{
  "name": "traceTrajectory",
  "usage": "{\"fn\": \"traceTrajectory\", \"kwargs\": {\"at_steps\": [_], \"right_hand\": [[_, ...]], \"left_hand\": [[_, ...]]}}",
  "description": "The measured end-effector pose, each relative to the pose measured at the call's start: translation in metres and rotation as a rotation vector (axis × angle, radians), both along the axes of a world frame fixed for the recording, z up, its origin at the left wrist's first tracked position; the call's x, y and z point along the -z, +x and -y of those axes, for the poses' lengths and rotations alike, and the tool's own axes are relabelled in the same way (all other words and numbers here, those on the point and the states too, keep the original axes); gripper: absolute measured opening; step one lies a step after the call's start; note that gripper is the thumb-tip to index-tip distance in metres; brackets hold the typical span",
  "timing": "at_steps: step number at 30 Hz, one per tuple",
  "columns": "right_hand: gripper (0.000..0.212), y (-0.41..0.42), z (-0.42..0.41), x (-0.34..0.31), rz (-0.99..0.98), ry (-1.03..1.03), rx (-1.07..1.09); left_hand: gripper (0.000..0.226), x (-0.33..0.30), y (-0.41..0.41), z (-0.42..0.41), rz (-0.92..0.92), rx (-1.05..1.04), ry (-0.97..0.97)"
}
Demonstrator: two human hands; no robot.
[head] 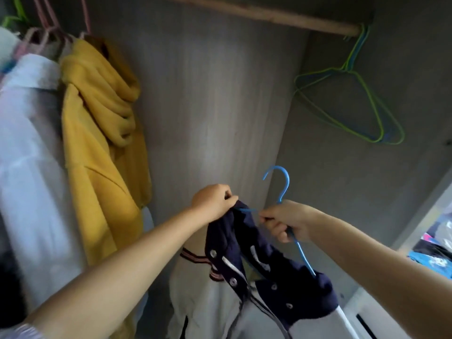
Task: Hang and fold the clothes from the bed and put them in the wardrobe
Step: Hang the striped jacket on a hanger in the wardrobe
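Observation:
I stand facing the inside of the grey wardrobe (215,106). My left hand (214,200) pinches the navy collar of a navy-and-white jacket (269,272) with snap buttons. My right hand (285,220) grips a blue wire hanger (283,184) at its neck, hook pointing up. One arm of the hanger runs under the collar toward my left hand, the other slants down to the right over the navy cloth. The jacket's white body hangs below, out of the frame's bottom edge.
A wooden rail (269,17) crosses the top. A yellow hoodie (97,133) and a white shirt (29,148) hang at the left on pink hangers. Bare green and blue hangers (349,104) hang at the rail's right end. More clothes (435,245) show past the wardrobe's right edge.

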State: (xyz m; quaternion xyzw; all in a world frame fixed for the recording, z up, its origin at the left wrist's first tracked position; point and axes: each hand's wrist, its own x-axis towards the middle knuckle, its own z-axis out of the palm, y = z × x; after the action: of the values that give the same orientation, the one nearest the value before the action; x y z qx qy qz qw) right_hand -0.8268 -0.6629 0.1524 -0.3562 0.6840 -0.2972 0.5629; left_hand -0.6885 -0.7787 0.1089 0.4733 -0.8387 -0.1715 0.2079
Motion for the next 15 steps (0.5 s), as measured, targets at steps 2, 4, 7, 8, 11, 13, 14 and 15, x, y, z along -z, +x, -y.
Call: {"fn": "traceTrajectory", "kwargs": {"at_steps": [2,4,7,8,11,13,14,15], "right_hand": [[0.032,-0.006,0.013,-0.005,0.116,-0.023,0.052],[0.028,-0.009,0.03,-0.019,0.252,-0.085,0.128],[0.023,0.002,0.065,-0.048,0.428,-0.18,0.19],[0.023,0.008,0.077,-0.06,0.471,-0.209,0.199],[0.018,0.032,0.107,-0.1,0.552,-0.308,0.198],[0.016,0.049,0.121,-0.124,0.593,-0.383,0.136],[0.016,0.06,0.126,-0.134,0.572,-0.426,0.067],[0.014,0.071,0.131,-0.142,0.489,-0.474,-0.011]], "left_hand": [[0.034,-0.001,0.013,-0.004,0.043,-0.013,-0.082],[0.032,-0.008,0.018,-0.019,-0.115,0.103,-0.193],[0.058,-0.025,0.003,-0.065,-0.279,0.356,0.143],[0.066,-0.03,-0.003,-0.079,-0.32,0.376,0.274],[0.053,-0.048,-0.008,-0.084,-0.516,0.225,0.387],[0.029,-0.069,0.005,-0.072,-0.649,0.082,0.292],[0.023,-0.081,0.015,-0.065,-0.695,0.015,0.227],[0.019,-0.095,0.027,-0.059,-0.725,-0.038,0.156]]}}
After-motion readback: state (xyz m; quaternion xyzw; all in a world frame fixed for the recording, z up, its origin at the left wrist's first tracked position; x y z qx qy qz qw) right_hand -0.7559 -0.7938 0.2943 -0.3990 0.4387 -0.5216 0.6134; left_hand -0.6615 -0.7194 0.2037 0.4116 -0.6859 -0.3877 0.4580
